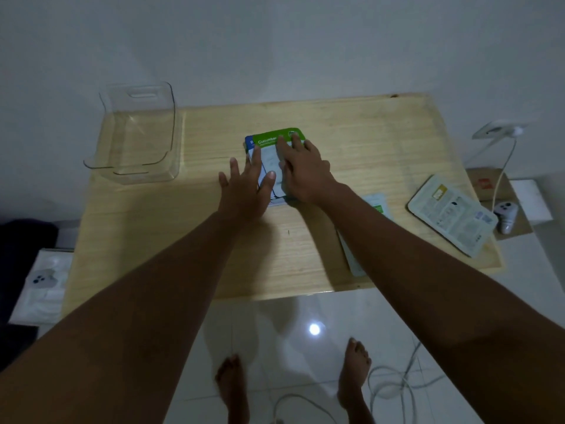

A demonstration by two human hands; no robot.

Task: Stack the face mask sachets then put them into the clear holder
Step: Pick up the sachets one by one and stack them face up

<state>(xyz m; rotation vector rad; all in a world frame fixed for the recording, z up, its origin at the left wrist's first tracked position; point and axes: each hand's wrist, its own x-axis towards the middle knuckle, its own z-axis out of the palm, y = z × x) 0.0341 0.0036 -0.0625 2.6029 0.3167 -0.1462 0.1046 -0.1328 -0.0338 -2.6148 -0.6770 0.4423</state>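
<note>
A small stack of face mask sachets (269, 157) lies flat near the middle of a pale wooden desk (214, 255). The top sachet has a green band with the word "Cucumber"; a blue-banded sachet (249, 142) peeks out from under its left edge. Both hands rest on this stack, palms down. The right hand (305, 172) lies flat over the right part of the stack, fingers spread and reaching up to the green band, so its grip is open and pressing, not closed around anything. The left hand (244, 191) lies flat with fingers spread at the stack's left and near edge, partly on the sachets and partly on the desk, its grip also open.

The clear holder (137, 133) stands at the desk's far left corner, well apart from the stack, with nothing visible inside. On the right side of the desk, another sachet (452, 212) lies printed side up near the edge, and one more sachet (376, 203) is mostly hidden under the right forearm. Bare feet and white cables show on the glossy tiled floor (290, 332) below.
</note>
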